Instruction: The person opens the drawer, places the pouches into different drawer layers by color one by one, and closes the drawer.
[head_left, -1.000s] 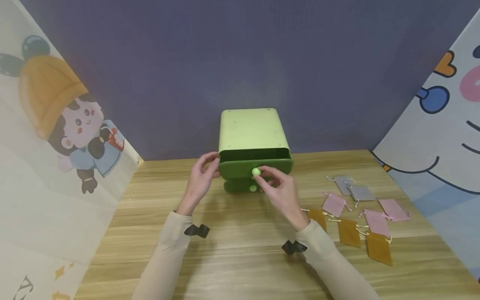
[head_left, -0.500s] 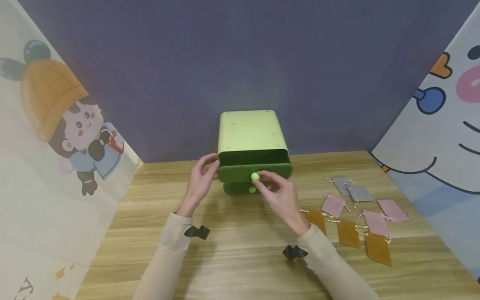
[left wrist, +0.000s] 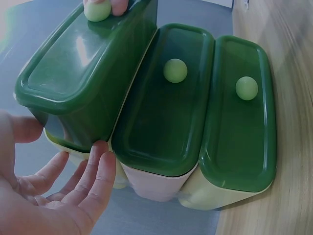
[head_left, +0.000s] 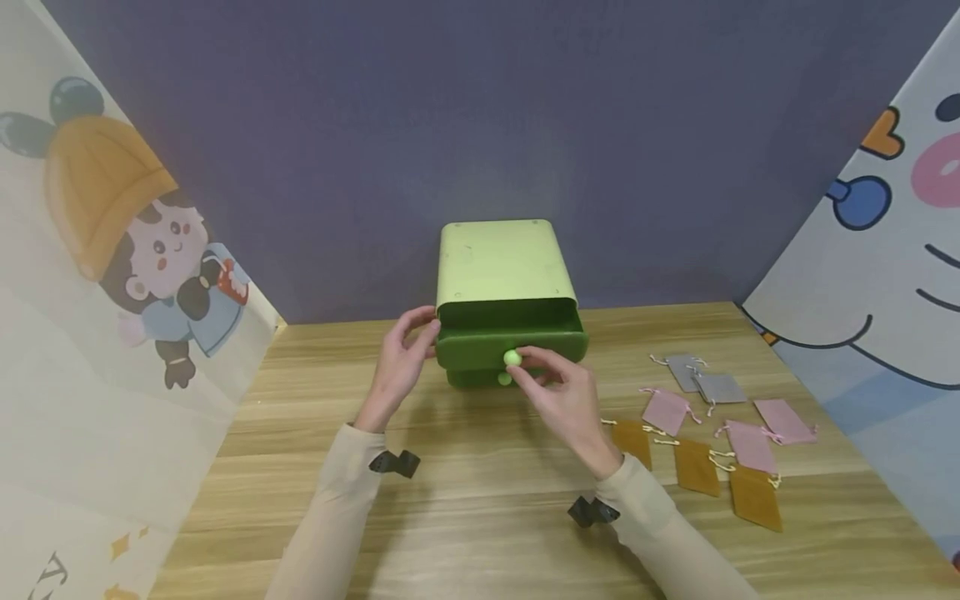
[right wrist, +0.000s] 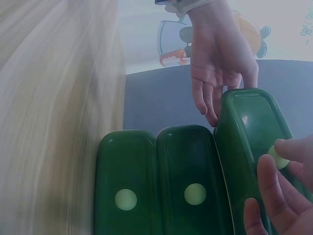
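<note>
A small desktop drawer unit (head_left: 501, 260) with a pale yellow-green casing stands against the back wall. Its dark green top drawer (head_left: 471, 352) is pulled partway out, showing the hollow behind its front. My right hand (head_left: 564, 398) pinches that drawer's round light-green knob (head_left: 512, 357) between thumb and fingers. At the unit's left side, my left hand (head_left: 401, 364) has its fingertips against the casing edge, fingers loosely extended. In the left wrist view, the middle drawer (left wrist: 156, 117) and bottom drawer (left wrist: 234, 142) are pushed in, each with its own round knob.
Drawstring pouches lie flat on the wooden table (head_left: 450, 517) at the right: grey ones (head_left: 722, 387) farthest back, pink ones (head_left: 752, 446) in between, brown ones (head_left: 756, 497) nearest. A dark blue-grey wall (head_left: 480, 125) rises behind the unit, with cartoon-printed panels on both sides.
The top drawer has slid farther out toward me, my right hand moving with its knob. My left hand has stayed at the unit's left side.
</note>
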`<state>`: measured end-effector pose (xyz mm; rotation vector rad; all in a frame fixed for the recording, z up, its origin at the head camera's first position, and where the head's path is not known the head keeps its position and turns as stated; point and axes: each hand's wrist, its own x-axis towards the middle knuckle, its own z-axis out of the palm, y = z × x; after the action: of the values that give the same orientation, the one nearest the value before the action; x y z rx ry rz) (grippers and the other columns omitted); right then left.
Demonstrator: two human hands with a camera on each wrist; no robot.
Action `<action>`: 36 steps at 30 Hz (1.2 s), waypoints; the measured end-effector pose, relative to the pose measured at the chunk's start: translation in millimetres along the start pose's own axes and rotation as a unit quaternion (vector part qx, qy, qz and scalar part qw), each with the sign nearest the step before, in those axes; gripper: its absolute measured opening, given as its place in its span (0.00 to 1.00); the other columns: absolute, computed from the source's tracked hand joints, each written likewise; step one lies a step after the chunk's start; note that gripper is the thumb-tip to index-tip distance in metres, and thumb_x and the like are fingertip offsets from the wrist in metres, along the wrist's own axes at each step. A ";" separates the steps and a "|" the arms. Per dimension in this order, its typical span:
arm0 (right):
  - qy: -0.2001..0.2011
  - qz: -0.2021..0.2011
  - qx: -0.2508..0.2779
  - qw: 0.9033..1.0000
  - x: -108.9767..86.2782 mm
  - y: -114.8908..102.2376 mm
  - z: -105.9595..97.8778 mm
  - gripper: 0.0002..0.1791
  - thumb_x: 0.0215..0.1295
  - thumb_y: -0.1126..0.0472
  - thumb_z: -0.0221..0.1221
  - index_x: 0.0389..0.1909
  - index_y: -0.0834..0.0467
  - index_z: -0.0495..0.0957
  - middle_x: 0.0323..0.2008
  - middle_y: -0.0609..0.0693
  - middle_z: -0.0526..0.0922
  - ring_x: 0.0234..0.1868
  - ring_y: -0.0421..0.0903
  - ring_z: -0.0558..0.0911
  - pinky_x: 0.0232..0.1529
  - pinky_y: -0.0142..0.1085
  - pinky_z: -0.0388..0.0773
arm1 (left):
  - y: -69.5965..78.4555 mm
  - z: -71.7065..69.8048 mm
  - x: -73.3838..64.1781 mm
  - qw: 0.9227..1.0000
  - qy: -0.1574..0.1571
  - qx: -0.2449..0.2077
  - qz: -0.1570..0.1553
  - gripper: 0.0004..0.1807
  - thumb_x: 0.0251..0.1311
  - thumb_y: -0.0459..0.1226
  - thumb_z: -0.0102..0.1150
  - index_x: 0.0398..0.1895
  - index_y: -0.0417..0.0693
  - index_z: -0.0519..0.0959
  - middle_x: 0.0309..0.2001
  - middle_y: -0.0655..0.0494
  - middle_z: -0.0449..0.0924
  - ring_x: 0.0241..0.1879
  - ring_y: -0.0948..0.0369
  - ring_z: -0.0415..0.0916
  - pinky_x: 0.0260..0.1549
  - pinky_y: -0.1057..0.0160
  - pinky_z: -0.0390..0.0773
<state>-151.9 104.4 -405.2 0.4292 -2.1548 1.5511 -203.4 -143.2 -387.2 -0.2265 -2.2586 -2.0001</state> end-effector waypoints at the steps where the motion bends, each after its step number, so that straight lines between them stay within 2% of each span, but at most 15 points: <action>1: 0.000 0.000 -0.001 1.000 -0.5 0.0 -0.1 0.14 0.62 0.67 0.76 0.49 0.60 0.90 0.38 0.57 0.93 0.24 0.38 0.83 0.22 0.26 0.80 | 0.0 0.0 0.1 1.000 0.001 0.000 0.000 0.25 0.81 0.41 0.55 0.75 0.40 0.71 0.71 0.42 0.74 0.59 0.44 0.81 0.50 0.69 0.88; 11: -0.003 0.000 -0.009 1.000 -7.4 -1.3 -1.9 0.14 0.62 0.65 0.76 0.49 0.58 0.90 0.38 0.56 0.93 0.24 0.39 0.82 0.17 0.25 0.76 | -1.7 -0.2 0.2 1.000 0.000 0.007 0.002 0.25 0.81 0.42 0.55 0.74 0.41 0.72 0.72 0.42 0.74 0.61 0.42 0.81 0.53 0.65 0.88; 15: -0.002 0.001 -0.010 1.000 -11.0 -2.1 -2.5 0.13 0.62 0.65 0.76 0.48 0.57 0.91 0.37 0.55 0.93 0.24 0.40 0.82 0.18 0.25 0.76 | -3.0 -0.2 0.3 1.000 -0.001 0.004 0.002 0.25 0.81 0.42 0.55 0.74 0.41 0.72 0.72 0.42 0.74 0.61 0.42 0.81 0.53 0.65 0.88; 23: -0.004 -0.006 -0.021 1.000 -16.8 -2.9 -3.2 0.13 0.61 0.65 0.77 0.47 0.55 0.91 0.37 0.52 0.94 0.23 0.36 0.81 0.22 0.25 0.79 | -4.5 -1.1 -0.6 1.000 -0.004 0.002 0.002 0.25 0.81 0.42 0.55 0.75 0.42 0.72 0.72 0.43 0.74 0.63 0.43 0.81 0.55 0.64 0.88; 32: 0.001 -0.018 -0.019 1.000 -23.8 -2.7 -3.7 0.13 0.61 0.65 0.77 0.46 0.55 0.91 0.37 0.52 0.94 0.21 0.35 0.80 0.18 0.23 0.74 | -5.3 -1.0 -1.8 1.000 -0.009 -0.005 0.001 0.25 0.81 0.41 0.55 0.75 0.41 0.71 0.72 0.42 0.74 0.65 0.42 0.80 0.52 0.67 0.88; 36: -0.001 -0.025 -0.022 0.999 -25.1 -2.4 -4.2 0.14 0.60 0.66 0.77 0.47 0.55 0.91 0.38 0.52 0.94 0.22 0.35 0.80 0.19 0.25 0.77 | -4.0 -0.8 -2.7 1.000 -0.008 -0.007 -0.002 0.25 0.80 0.41 0.56 0.74 0.40 0.71 0.72 0.42 0.74 0.63 0.41 0.80 0.51 0.67 0.88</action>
<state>-128.6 107.4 -415.2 0.4676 -2.1593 1.4729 -201.5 -144.6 -391.4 -0.2399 -2.2560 -2.0245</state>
